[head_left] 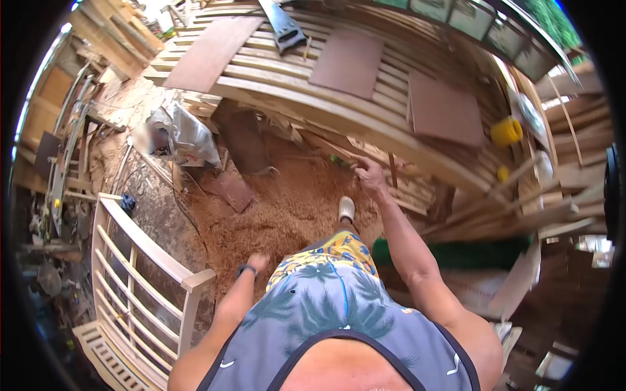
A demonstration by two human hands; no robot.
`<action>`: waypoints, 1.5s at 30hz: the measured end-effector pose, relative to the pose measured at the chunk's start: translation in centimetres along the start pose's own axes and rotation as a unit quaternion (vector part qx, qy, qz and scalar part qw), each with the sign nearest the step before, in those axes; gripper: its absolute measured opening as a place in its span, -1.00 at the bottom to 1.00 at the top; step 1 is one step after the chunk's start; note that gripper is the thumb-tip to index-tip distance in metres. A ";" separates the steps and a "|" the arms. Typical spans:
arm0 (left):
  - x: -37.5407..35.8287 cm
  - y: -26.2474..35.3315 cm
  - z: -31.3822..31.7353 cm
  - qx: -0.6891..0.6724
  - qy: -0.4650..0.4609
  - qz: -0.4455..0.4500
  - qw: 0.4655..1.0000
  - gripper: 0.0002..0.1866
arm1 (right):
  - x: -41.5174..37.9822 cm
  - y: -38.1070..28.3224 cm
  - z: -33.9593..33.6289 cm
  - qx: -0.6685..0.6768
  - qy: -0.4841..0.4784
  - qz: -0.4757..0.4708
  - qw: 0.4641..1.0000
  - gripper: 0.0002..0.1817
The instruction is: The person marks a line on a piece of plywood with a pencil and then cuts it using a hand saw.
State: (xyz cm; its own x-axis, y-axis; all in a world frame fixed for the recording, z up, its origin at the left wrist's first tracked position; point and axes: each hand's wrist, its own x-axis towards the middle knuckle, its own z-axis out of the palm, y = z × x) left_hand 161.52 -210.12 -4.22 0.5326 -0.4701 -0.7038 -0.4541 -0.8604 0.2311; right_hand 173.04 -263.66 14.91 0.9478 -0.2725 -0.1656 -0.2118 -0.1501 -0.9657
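Observation:
My right hand (370, 176) is stretched forward beside the front edge of the slatted wooden bench (293, 91). Its fingers are curled closed, and what they hold, if anything, I cannot make out. Thin wooden strips lie close by it. My left hand (259, 262) hangs low by my left thigh, over the sawdust, with a dark band on the wrist; its fingers are mostly hidden. On the bench lie a handsaw (287, 32) and three flat brown boards, among them a left board (214, 53), a middle board (347, 63) and a right board (445, 111).
A pale slatted wooden frame (147, 257) stands at my left. Sawdust (280, 208) covers the floor, with a brown offcut (233, 191) on it. A whitish sack (189, 133) sits below the bench. A yellow roll (506, 131) and stacked lumber (574, 189) are at the right.

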 end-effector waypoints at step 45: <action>25.9 18.0 -67.0 -0.359 0.266 0.038 0.894 -0.51 | 32.6 -11.1 -8.8 -0.288 0.231 0.161 0.915 -0.60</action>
State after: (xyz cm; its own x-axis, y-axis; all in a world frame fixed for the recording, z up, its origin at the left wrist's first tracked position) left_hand 214.97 -250.95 26.68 0.8705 -0.3950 -0.2935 -0.0297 -0.6375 0.7699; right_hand 204.19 -279.19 22.02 0.6405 -0.7434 -0.1927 -0.6788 -0.4306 -0.5948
